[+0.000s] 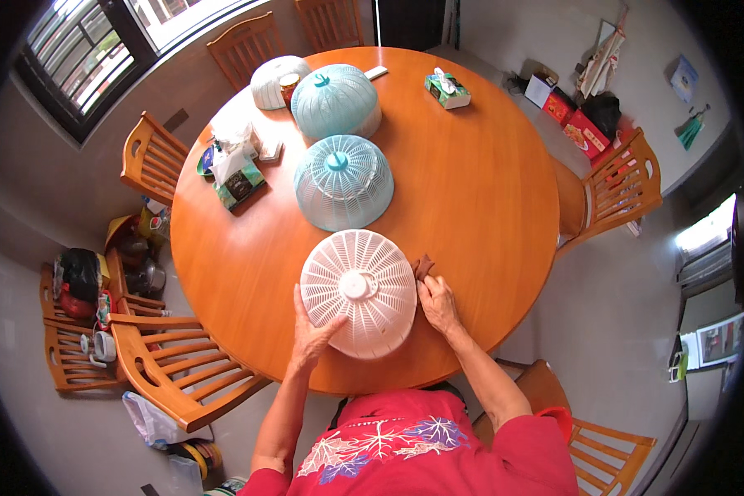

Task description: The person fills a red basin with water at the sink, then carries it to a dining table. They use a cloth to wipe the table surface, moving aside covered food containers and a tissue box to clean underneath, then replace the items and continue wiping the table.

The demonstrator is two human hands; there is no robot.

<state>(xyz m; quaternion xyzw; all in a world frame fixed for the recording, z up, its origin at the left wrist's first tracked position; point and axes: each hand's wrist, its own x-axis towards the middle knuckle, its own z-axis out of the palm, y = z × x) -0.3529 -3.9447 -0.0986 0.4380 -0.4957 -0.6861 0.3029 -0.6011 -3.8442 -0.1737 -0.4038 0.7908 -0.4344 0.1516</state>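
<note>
A white slatted dome food cover (358, 291) sits on the round wooden table (488, 190) near its front edge. My left hand (310, 329) rests against the cover's lower left rim. To the cover's right, my right hand (438, 302) presses on a small brown cloth (422, 266) lying on the table, the fingers closed over it. Two pale blue dome covers stand behind, one (343, 181) at the table's middle, the other (336, 101) farther back.
A white dome cover (273, 80) and a jar (288, 85) stand at the table's far edge. Tissue packs (238, 178) lie at the left, a green tissue box (447, 89) at the back right. Wooden chairs (174, 364) ring the table; bags and boxes (574, 116) lie on the floor.
</note>
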